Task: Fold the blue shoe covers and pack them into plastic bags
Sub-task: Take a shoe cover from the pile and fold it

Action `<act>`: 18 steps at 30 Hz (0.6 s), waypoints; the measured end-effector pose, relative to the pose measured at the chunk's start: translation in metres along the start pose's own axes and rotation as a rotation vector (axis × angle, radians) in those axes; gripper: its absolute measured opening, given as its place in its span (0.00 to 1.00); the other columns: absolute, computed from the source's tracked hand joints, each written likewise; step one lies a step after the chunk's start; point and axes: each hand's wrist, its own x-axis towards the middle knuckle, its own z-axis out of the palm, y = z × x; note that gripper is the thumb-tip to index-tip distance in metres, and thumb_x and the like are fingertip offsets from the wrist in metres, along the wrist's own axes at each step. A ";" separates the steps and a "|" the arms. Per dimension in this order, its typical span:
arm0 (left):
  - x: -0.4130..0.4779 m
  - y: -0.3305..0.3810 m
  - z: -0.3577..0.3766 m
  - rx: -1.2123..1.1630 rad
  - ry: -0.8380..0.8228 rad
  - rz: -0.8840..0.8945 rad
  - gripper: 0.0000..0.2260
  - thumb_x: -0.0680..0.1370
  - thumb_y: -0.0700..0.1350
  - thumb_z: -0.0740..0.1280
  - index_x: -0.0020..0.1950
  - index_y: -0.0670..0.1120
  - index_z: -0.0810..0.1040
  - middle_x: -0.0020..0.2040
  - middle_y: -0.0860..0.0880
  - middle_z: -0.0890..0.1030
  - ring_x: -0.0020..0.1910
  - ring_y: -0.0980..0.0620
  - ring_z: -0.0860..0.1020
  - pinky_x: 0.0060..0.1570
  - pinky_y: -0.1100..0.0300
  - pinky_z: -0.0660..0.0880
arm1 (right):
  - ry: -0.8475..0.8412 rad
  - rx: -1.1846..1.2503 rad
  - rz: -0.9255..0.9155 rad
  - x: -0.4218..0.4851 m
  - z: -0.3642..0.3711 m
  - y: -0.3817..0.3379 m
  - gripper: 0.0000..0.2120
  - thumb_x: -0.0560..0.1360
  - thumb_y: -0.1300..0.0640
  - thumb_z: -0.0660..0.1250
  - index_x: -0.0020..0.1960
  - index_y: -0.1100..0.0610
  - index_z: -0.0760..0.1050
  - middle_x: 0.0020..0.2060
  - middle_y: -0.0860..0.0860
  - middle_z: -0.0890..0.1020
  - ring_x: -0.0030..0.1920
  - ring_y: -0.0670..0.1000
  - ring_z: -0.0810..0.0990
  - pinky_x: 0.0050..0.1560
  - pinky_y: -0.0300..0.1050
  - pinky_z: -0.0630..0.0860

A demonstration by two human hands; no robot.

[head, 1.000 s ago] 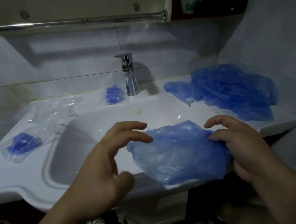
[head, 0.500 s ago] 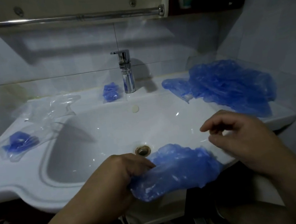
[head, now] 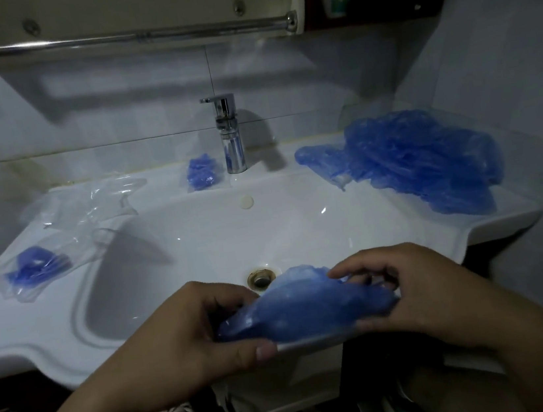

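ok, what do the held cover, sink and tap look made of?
Cover: thin plastic film, probably polyethylene; translucent blue, crinkled, soft sheen.
Sink: likely glazed ceramic; glossy white, small sharp glints in the basin.
Tap: metal, seemingly chrome-plated; mirror-like reflections on its body.

The white washbasin (head: 21,335) has a flat rim around a sunken bowl. A chrome faucet (head: 229,135) stands at the middle of the rear edge, and just to its left lies a small packed bag (head: 202,173) with folded blue plastic inside. Crumpled empty plastic bags (head: 90,203) lie on the rear left corner. Nearer the left edge lies a second packed bag (head: 35,269). A loose pile of blue shoe covers (head: 423,165) fills the rear right corner. The drain (head: 260,278) sits in the bowl near the front edge.
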 end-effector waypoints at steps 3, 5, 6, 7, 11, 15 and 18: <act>0.000 -0.001 0.001 0.047 0.081 -0.021 0.17 0.72 0.61 0.68 0.40 0.48 0.82 0.31 0.50 0.81 0.31 0.60 0.75 0.34 0.61 0.73 | 0.042 0.065 0.023 0.002 -0.002 -0.003 0.06 0.73 0.56 0.73 0.50 0.49 0.82 0.44 0.45 0.85 0.46 0.43 0.84 0.50 0.39 0.77; -0.001 -0.003 0.002 0.110 0.128 -0.084 0.24 0.73 0.66 0.61 0.37 0.47 0.81 0.29 0.47 0.79 0.28 0.60 0.74 0.33 0.62 0.73 | 0.060 0.120 0.058 0.001 -0.002 -0.007 0.06 0.76 0.51 0.68 0.50 0.50 0.81 0.43 0.47 0.86 0.45 0.45 0.84 0.50 0.43 0.79; -0.001 -0.004 0.002 0.128 0.142 -0.115 0.28 0.73 0.69 0.57 0.37 0.45 0.81 0.30 0.45 0.80 0.28 0.56 0.75 0.35 0.60 0.75 | 0.062 0.149 0.080 0.001 -0.001 -0.009 0.09 0.76 0.48 0.66 0.51 0.50 0.81 0.43 0.47 0.86 0.45 0.45 0.85 0.49 0.42 0.79; 0.000 -0.004 0.002 0.133 0.157 -0.139 0.32 0.73 0.70 0.54 0.36 0.44 0.81 0.31 0.45 0.80 0.30 0.52 0.78 0.39 0.56 0.76 | 0.072 0.182 0.106 0.002 0.000 -0.011 0.12 0.76 0.47 0.64 0.53 0.50 0.81 0.43 0.46 0.86 0.45 0.45 0.85 0.49 0.41 0.79; 0.005 -0.007 0.009 0.155 0.257 -0.291 0.29 0.78 0.65 0.56 0.32 0.45 0.80 0.29 0.53 0.81 0.30 0.57 0.79 0.37 0.65 0.73 | 0.226 0.087 0.212 0.009 0.010 -0.008 0.12 0.79 0.47 0.63 0.59 0.47 0.80 0.45 0.44 0.86 0.46 0.40 0.84 0.47 0.37 0.79; 0.012 -0.013 0.018 0.377 0.334 -0.403 0.26 0.79 0.58 0.61 0.26 0.44 0.74 0.26 0.46 0.77 0.28 0.52 0.76 0.37 0.58 0.71 | 0.327 -0.052 0.276 0.014 0.022 -0.009 0.16 0.79 0.49 0.64 0.65 0.49 0.77 0.55 0.44 0.83 0.52 0.43 0.82 0.56 0.44 0.79; 0.016 -0.015 0.019 0.489 0.340 -0.503 0.28 0.78 0.60 0.62 0.25 0.43 0.72 0.24 0.46 0.73 0.28 0.50 0.74 0.35 0.56 0.70 | 0.340 -0.118 0.293 0.015 0.027 -0.016 0.18 0.80 0.51 0.63 0.69 0.51 0.74 0.61 0.47 0.80 0.58 0.46 0.79 0.63 0.44 0.76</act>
